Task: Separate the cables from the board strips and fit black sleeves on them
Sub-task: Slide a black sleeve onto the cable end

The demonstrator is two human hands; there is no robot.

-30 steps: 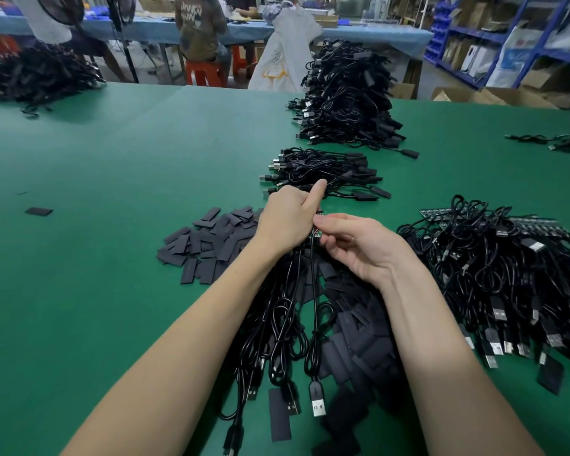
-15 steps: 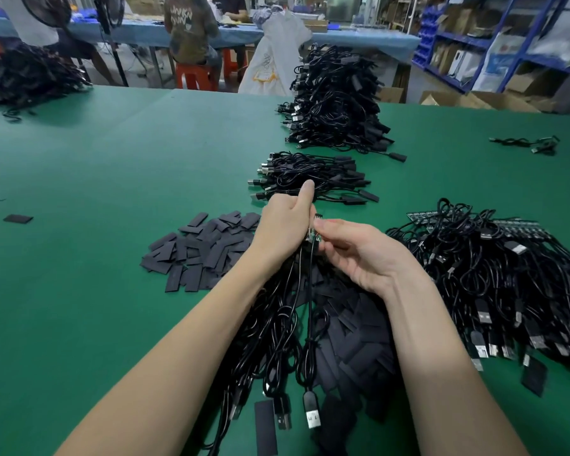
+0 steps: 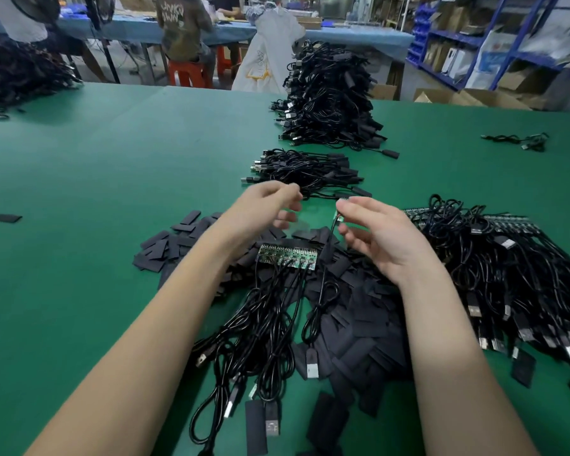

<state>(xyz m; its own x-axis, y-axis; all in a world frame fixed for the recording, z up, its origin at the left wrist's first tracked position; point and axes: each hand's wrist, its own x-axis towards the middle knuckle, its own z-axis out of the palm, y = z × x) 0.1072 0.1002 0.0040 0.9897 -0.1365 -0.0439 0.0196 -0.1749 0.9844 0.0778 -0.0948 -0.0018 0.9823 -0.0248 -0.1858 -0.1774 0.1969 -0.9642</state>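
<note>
My right hand (image 3: 375, 232) pinches 1 thin black cable (image 3: 323, 291) by its tiny green board end, the cord drooping down over the flat matte black sleeves (image 3: 359, 324). My left hand (image 3: 264, 205) hangs blurred above them, fingers loosely curled, holding nothing. The green board strip (image 3: 287, 256), studded with solder points, lies flat between my wrists on the green table (image 3: 96, 225), glossy cords trailing toward me.

Both hands raised apart — left hand (image 3: 266, 205) blurred, loosely curled; right hand (image 3: 380, 232) pinching.

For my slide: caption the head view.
Right hand pinches a separated cable above the board strip; left hand blurred.
</note>
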